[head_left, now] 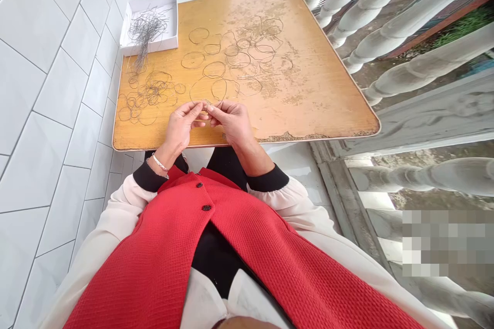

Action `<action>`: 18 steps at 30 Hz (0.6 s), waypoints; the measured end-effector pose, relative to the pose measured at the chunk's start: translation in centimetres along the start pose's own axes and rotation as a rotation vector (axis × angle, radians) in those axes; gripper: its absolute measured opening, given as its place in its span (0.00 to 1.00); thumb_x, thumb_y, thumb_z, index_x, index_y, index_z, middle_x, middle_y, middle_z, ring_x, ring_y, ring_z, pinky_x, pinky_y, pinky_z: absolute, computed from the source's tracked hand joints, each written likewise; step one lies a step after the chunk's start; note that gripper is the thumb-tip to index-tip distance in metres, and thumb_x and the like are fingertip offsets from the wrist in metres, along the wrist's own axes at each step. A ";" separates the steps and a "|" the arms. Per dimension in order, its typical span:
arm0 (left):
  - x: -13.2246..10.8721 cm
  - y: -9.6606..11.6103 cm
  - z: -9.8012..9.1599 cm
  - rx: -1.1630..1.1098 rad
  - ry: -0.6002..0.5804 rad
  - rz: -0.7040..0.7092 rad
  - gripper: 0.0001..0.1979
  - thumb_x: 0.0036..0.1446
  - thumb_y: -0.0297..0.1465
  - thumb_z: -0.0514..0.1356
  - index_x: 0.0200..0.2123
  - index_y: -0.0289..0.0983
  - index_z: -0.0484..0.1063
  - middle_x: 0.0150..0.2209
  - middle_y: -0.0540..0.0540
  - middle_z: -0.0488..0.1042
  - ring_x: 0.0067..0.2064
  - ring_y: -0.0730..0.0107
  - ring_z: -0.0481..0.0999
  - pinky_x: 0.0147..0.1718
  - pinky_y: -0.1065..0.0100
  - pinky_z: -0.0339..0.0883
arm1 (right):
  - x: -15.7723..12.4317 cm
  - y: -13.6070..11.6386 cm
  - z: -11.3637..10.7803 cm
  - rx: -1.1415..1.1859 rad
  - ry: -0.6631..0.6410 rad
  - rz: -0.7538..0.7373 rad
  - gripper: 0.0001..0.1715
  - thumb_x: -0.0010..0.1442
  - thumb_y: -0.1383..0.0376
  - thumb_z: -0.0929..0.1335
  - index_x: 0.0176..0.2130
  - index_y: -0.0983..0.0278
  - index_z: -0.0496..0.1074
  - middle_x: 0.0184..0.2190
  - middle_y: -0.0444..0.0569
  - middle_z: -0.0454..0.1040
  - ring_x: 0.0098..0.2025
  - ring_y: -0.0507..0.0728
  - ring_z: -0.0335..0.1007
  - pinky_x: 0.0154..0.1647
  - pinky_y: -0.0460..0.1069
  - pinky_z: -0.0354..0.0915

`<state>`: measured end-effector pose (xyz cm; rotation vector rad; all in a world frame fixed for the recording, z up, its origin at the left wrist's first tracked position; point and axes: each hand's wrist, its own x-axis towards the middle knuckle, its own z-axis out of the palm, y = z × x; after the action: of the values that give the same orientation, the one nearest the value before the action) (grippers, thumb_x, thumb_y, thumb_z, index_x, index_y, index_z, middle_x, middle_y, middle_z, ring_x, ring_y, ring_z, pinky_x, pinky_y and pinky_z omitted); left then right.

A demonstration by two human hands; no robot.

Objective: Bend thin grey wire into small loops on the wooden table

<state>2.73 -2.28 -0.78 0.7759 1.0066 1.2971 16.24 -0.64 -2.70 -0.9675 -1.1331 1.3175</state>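
Observation:
Close to the table's near edge, my left hand (180,126) and my right hand (236,124) meet with thumbs and fingertips pinched together. Between them is a thin wire loop (192,86), its arc rising beyond my fingers; the pinched ends are mostly hidden. Just past my hands lie several larger wire rings (214,69), some overlapping, spread toward the right. Left of my left hand sits a tangled cluster of smaller wire rings (154,91).
A white open box (175,25) stands at the table's far left corner. Loose dark wires (148,25) fill it and spill over its near side. The wooden table (320,97) has worn patches. A tiled wall (50,87) runs along the left, a white balustrade (358,51) along the right.

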 end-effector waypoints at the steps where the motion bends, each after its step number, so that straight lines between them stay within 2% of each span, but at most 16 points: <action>1: 0.0 -0.1 0.0 0.016 0.004 -0.008 0.04 0.63 0.26 0.64 0.34 0.36 0.78 0.33 0.53 0.81 0.26 0.85 0.77 0.26 0.80 0.68 | 0.0 0.1 0.1 -0.008 0.002 -0.004 0.24 0.45 0.48 0.80 0.24 0.64 0.75 0.18 0.41 0.70 0.21 0.46 0.61 0.23 0.44 0.60; 5: 0.0 -0.4 0.0 0.009 0.001 -0.049 0.05 0.63 0.26 0.63 0.33 0.35 0.78 0.30 0.51 0.81 0.27 0.81 0.79 0.27 0.79 0.69 | 0.1 0.6 0.0 -0.053 0.044 -0.062 0.20 0.44 0.52 0.80 0.26 0.64 0.76 0.23 0.41 0.73 0.24 0.46 0.61 0.24 0.44 0.58; 9: 0.1 -0.1 0.0 -0.012 0.012 -0.089 0.09 0.65 0.22 0.60 0.31 0.33 0.77 0.26 0.52 0.80 0.27 0.83 0.78 0.28 0.80 0.70 | 0.3 0.1 -0.8 -0.016 0.062 -0.083 0.20 0.42 0.56 0.82 0.30 0.63 0.76 0.23 0.38 0.70 0.24 0.45 0.60 0.25 0.42 0.59; 14: -0.2 0.6 0.1 0.019 0.025 -0.117 0.11 0.66 0.22 0.60 0.30 0.32 0.76 0.24 0.53 0.77 0.25 0.85 0.76 0.27 0.80 0.68 | 0.6 -1.6 -1.6 -0.030 0.044 0.001 0.19 0.58 0.50 0.75 0.31 0.63 0.76 0.26 0.42 0.73 0.24 0.45 0.65 0.24 0.42 0.62; 18: -0.2 0.6 0.1 0.056 -0.003 -0.129 0.08 0.64 0.26 0.63 0.31 0.33 0.76 0.26 0.53 0.77 0.26 0.84 0.77 0.26 0.80 0.67 | 1.1 -2.1 -1.3 -0.027 0.067 0.025 0.16 0.62 0.56 0.74 0.30 0.64 0.75 0.24 0.42 0.73 0.22 0.45 0.65 0.23 0.41 0.63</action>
<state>2.55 -2.42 -0.19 0.7428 1.0764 1.1611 17.84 0.43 -0.85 -1.0406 -1.0932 1.2834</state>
